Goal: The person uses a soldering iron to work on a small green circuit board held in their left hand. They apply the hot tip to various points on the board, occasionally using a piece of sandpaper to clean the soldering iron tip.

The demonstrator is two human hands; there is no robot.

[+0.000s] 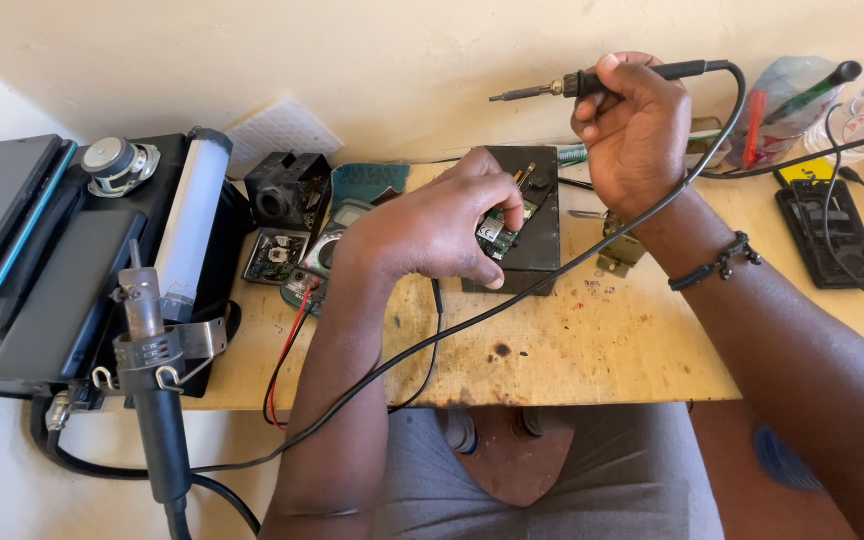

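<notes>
Nearest the camera, below the left forearm, a hot-air wand (157, 400) stands in its metal cradle at the front of the dark rework station (52, 290), nozzle up, its hose trailing off the table edge. Red and black probe leads (287, 350) hang over the same edge, down and to the left of the left hand.

The left hand (432, 225) lies palm-down on the wooden bench (572, 340), fingers curled and pinching a small green circuit board (500, 232) against a dark flat block (527, 225); the board peeks out just past the fingertips, on their right side. A green multimeter (324, 258) sits just behind that wrist (mostly covered by it).

The right hand (632, 130) is raised above and to the right of the board, clenched around the black handle of a soldering iron (592, 82). The iron's long axis runs nearly level, tip pointing left, so the tip hangs above and slightly beyond the board rather than at it. The board lies down and left of this grip; the left hand is far the nearer to it, already touching. The iron's cable (552, 275) loops from the handle's rear, down across the bench and under the left arm.

Farther off, to the right of the iron hand, a black remote-like case (820, 235) and a clear plastic bag (787, 100) rest near the wall.
</notes>
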